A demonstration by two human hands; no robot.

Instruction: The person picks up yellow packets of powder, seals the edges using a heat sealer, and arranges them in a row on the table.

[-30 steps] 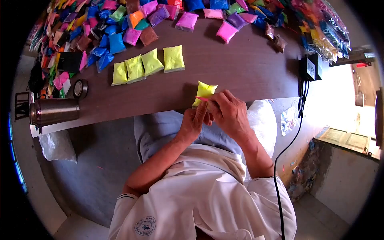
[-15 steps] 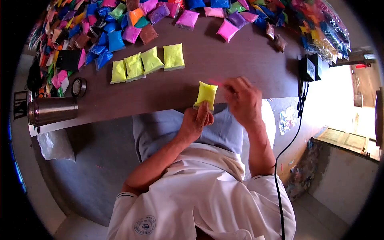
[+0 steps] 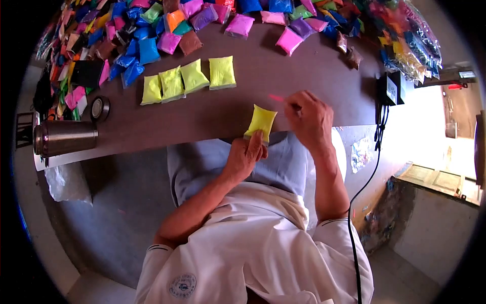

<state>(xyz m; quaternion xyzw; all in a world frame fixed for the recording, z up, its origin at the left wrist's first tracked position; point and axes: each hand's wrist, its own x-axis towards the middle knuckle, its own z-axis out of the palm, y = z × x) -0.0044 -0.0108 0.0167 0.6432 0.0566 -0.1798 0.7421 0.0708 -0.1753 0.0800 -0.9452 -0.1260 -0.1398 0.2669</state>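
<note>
My left hand (image 3: 247, 155) grips the lower end of a small clear packet with bright yellow contents (image 3: 262, 119), thumb on top, just over the table's near edge. To its right, my right hand (image 3: 310, 115) is raised with its fingers curled together. A thin pink strip (image 3: 276, 97) juts out to the left from those fingertips, slightly blurred. Beyond my hands, several similar yellow packets (image 3: 221, 72) lie in a row on the brown table (image 3: 324, 76).
Many colourful packets (image 3: 238, 25) are heaped along the table's far side. At the left lie a metal flask (image 3: 68, 137) and its round lid (image 3: 100, 108). A black power adapter (image 3: 391, 90) sits at the right edge, its cable (image 3: 354, 202) hanging down beside my right arm.
My right hand has risen a little, and the pink strip has moved up with it. My left hand still holds the yellow packet, now tilted slightly more to the right.
</note>
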